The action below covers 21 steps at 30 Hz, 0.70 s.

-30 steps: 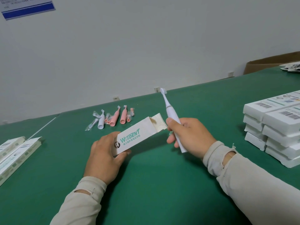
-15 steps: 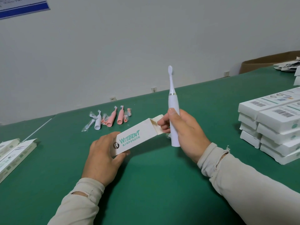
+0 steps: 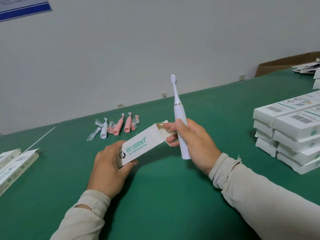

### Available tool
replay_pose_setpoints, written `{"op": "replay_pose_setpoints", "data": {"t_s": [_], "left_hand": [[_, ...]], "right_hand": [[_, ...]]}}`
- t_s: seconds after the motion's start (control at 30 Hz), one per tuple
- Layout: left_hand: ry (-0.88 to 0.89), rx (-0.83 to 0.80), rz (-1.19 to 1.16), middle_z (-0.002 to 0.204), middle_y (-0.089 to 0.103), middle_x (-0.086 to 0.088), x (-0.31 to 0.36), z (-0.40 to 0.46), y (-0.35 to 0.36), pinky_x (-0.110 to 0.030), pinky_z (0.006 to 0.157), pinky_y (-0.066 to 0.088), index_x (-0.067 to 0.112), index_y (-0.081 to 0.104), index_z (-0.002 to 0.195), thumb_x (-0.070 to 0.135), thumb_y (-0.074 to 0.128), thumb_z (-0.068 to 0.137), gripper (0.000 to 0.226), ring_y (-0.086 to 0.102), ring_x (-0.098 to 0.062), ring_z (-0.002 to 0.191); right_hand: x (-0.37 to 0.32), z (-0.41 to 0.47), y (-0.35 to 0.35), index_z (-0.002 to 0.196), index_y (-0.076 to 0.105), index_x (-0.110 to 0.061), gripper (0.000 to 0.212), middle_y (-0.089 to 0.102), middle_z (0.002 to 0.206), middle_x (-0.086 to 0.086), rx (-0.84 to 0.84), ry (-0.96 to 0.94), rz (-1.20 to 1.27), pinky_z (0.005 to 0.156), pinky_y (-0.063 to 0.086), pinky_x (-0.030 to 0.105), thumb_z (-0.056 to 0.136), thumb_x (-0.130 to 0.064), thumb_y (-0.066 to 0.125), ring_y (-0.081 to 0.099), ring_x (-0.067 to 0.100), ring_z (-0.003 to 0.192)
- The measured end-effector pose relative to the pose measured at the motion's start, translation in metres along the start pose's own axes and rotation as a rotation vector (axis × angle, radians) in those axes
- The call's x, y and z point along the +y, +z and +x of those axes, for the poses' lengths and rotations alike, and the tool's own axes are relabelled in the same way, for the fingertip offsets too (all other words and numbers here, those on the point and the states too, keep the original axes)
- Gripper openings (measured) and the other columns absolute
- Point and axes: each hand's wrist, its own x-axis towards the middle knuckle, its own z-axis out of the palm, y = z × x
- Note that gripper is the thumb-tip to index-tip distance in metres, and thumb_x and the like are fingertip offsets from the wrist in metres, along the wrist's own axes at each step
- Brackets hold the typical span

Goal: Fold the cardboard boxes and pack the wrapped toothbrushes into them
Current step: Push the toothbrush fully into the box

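While the left hand (image 3: pixel 110 163) grips the open-ended box (image 3: pixel 138 144) above the green bench (image 3: pixel 164 196), the right hand (image 3: pixel 195 141) holds the white toothbrush (image 3: pixel 180 118) upright beside its opening.

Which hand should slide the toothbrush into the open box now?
Right. The right hand already grips the white electric toothbrush beside the open end of the white cardboard box, which the left hand steadies.

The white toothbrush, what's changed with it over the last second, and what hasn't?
The right hand swung the white toothbrush from leaning left to nearly upright, head up, beside the box's open end. The left hand still holds the Wisdent box; nothing is inserted.
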Motion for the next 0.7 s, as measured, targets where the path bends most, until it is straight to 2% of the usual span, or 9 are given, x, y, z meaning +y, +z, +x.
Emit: {"op": "replay_pose_setpoints", "data": {"t_s": [0.07, 0.17, 0.23, 0.3, 0.37, 0.43, 0.5, 0.6, 0.7], "left_hand": [[0.009, -0.011, 0.008, 0.103, 0.053, 0.027, 0.000, 0.000, -0.001, -0.027, 0.086, 0.030, 0.054, 0.047, 0.112, 0.028, 0.082, 0.077, 0.056, 0.046, -0.018, 0.104], [0.031, -0.024, 0.026, 0.105, 0.052, 0.030, 0.001, 0.000, -0.002, -0.022, 0.084, 0.029, 0.062, 0.046, 0.107, 0.029, 0.081, 0.077, 0.057, 0.047, -0.017, 0.104], [0.039, -0.031, 0.031, 0.105, 0.051, 0.033, 0.002, 0.000, -0.003, -0.018, 0.082, 0.027, 0.066, 0.044, 0.107, 0.030, 0.081, 0.077, 0.059, 0.046, -0.015, 0.104], [0.042, -0.036, 0.030, 0.105, 0.050, 0.034, 0.002, 0.000, -0.003, -0.021, 0.083, 0.029, 0.066, 0.043, 0.108, 0.031, 0.081, 0.077, 0.060, 0.046, -0.015, 0.104], [0.050, -0.042, 0.027, 0.105, 0.050, 0.034, 0.003, 0.000, -0.003, -0.024, 0.083, 0.030, 0.065, 0.043, 0.108, 0.031, 0.081, 0.077, 0.060, 0.046, -0.015, 0.104], [0.058, -0.051, 0.014, 0.106, 0.051, 0.034, 0.004, -0.001, -0.002, -0.020, 0.082, 0.030, 0.066, 0.043, 0.108, 0.031, 0.081, 0.077, 0.060, 0.045, -0.014, 0.103], [0.063, -0.052, -0.002, 0.106, 0.052, 0.032, 0.005, -0.001, -0.001, -0.015, 0.082, 0.029, 0.065, 0.043, 0.107, 0.030, 0.081, 0.077, 0.060, 0.045, -0.014, 0.104], [0.062, -0.054, -0.023, 0.107, 0.054, 0.030, 0.002, -0.002, -0.002, -0.013, 0.083, 0.029, 0.063, 0.045, 0.107, 0.027, 0.082, 0.077, 0.060, 0.044, -0.014, 0.104], [0.066, -0.062, -0.016, 0.107, 0.053, 0.032, -0.001, -0.002, -0.004, -0.016, 0.083, 0.029, 0.064, 0.046, 0.107, 0.026, 0.082, 0.077, 0.061, 0.043, -0.013, 0.103]], "right_hand": [[-0.001, 0.000, 0.000, 0.090, 0.065, -0.028, 0.030, 0.070, 0.116, -0.002, -0.004, -0.011, 0.007, 0.088, 0.056, 0.039, 0.090, -0.052, 0.048, 0.067, 0.013, 0.084], [-0.002, -0.001, -0.001, 0.089, 0.064, -0.028, 0.030, 0.070, 0.118, -0.009, -0.018, -0.004, 0.011, 0.087, 0.055, 0.036, 0.090, -0.052, 0.047, 0.066, 0.011, 0.084], [-0.002, -0.002, -0.001, 0.086, 0.065, -0.033, 0.028, 0.070, 0.119, -0.013, -0.028, 0.000, -0.005, 0.093, 0.052, 0.037, 0.090, -0.054, 0.046, 0.064, 0.010, 0.087], [-0.001, -0.002, -0.002, 0.082, 0.066, -0.039, 0.029, 0.069, 0.122, -0.009, -0.034, 0.000, -0.038, 0.099, 0.048, 0.039, 0.090, -0.056, 0.045, 0.062, 0.010, 0.096], [0.000, -0.002, -0.002, 0.083, 0.065, -0.033, 0.032, 0.068, 0.123, -0.013, -0.039, 0.002, -0.042, 0.101, 0.045, 0.038, 0.091, -0.057, 0.045, 0.061, 0.009, 0.107], [0.002, -0.001, -0.002, 0.089, 0.061, -0.021, 0.038, 0.068, 0.123, -0.021, -0.052, 0.002, -0.022, 0.104, 0.042, 0.036, 0.091, -0.056, 0.045, 0.059, 0.006, 0.116], [0.004, 0.000, -0.002, 0.090, 0.060, -0.018, 0.041, 0.067, 0.124, -0.023, -0.065, 0.014, -0.002, 0.105, 0.041, 0.035, 0.092, -0.056, 0.045, 0.058, 0.005, 0.120], [0.007, 0.001, -0.005, 0.089, 0.062, -0.017, 0.042, 0.069, 0.123, -0.018, -0.085, 0.067, 0.026, 0.103, 0.044, 0.038, 0.091, -0.056, 0.047, 0.061, 0.005, 0.118], [0.004, 0.004, -0.010, 0.091, 0.064, -0.012, 0.041, 0.072, 0.118, -0.012, -0.091, 0.120, 0.062, 0.093, 0.051, 0.035, 0.097, -0.050, 0.049, 0.068, 0.006, 0.098]]}}
